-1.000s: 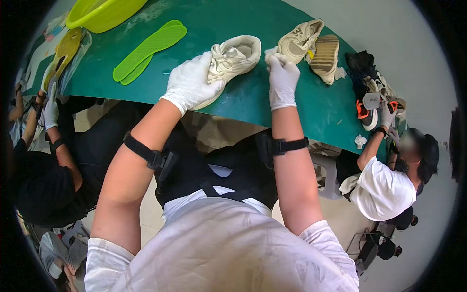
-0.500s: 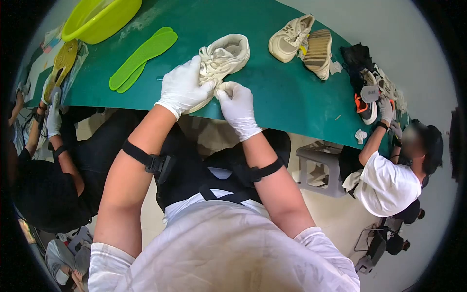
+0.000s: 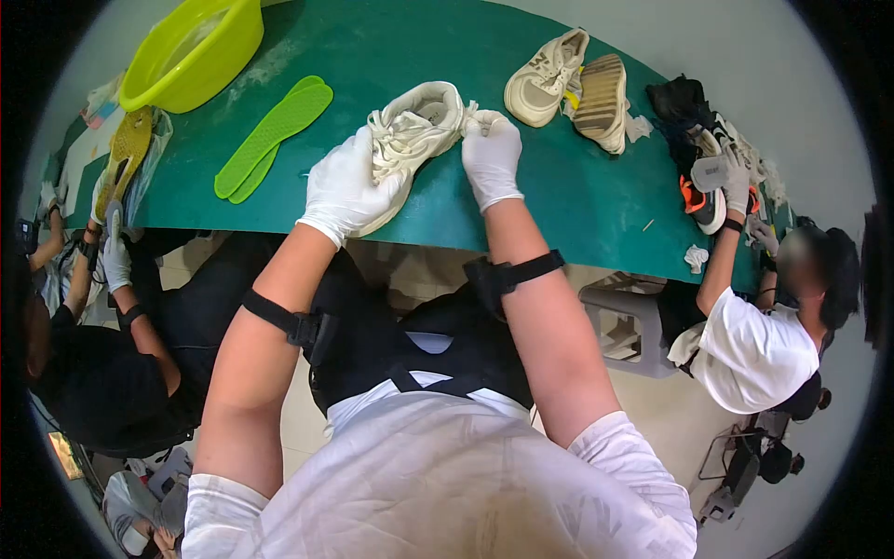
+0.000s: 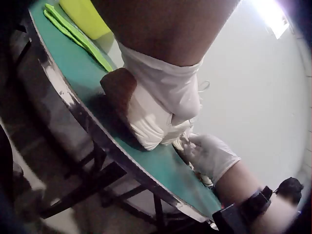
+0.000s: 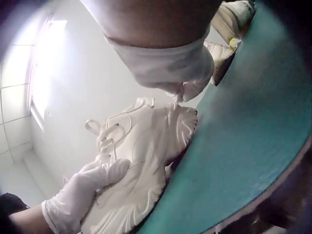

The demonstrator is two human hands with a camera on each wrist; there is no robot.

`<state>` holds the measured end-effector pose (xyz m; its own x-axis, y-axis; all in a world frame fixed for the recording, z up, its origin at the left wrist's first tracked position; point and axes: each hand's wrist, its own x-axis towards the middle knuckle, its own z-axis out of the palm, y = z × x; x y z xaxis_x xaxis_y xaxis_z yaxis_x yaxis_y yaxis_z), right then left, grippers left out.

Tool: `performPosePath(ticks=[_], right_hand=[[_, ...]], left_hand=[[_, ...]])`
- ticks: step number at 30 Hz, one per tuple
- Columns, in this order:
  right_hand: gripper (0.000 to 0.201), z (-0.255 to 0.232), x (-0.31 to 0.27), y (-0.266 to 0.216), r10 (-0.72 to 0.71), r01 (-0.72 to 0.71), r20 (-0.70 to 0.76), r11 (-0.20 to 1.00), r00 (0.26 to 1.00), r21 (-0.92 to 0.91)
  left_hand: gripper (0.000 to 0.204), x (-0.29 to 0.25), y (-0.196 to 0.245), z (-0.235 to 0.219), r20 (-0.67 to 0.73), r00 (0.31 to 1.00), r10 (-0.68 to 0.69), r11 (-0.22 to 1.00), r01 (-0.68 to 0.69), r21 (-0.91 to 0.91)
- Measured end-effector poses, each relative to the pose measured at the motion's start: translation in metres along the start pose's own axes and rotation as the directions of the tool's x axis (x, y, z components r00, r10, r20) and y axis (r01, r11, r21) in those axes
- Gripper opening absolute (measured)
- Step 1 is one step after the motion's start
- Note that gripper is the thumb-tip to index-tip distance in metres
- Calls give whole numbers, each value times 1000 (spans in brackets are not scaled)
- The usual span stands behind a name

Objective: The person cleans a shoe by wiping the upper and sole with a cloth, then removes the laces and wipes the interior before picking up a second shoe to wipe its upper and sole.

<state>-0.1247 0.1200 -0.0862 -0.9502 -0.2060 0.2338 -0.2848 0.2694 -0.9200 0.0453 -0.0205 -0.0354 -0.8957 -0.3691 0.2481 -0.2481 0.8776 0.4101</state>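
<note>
Green table (image 3: pixel 577 200), pale grey wall (image 3: pixel 726 56).

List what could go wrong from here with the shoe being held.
The toe of the white shoe sits at the near edge of the green table; if the left hand loosened, it might slip off.

The laces stand up in loose loops close to that hand and could snag a finger.

The right hand pinches what looks like a white scrap at the heel, which might tear or slip free.
</note>
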Motion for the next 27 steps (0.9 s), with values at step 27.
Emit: performPosePath(ticks=[27], right_hand=[[11,-45,-9,-14,180,-206,156,964,971,170]], left_hand=[[56,-1,3,1,22,998,-61,998,60,27]])
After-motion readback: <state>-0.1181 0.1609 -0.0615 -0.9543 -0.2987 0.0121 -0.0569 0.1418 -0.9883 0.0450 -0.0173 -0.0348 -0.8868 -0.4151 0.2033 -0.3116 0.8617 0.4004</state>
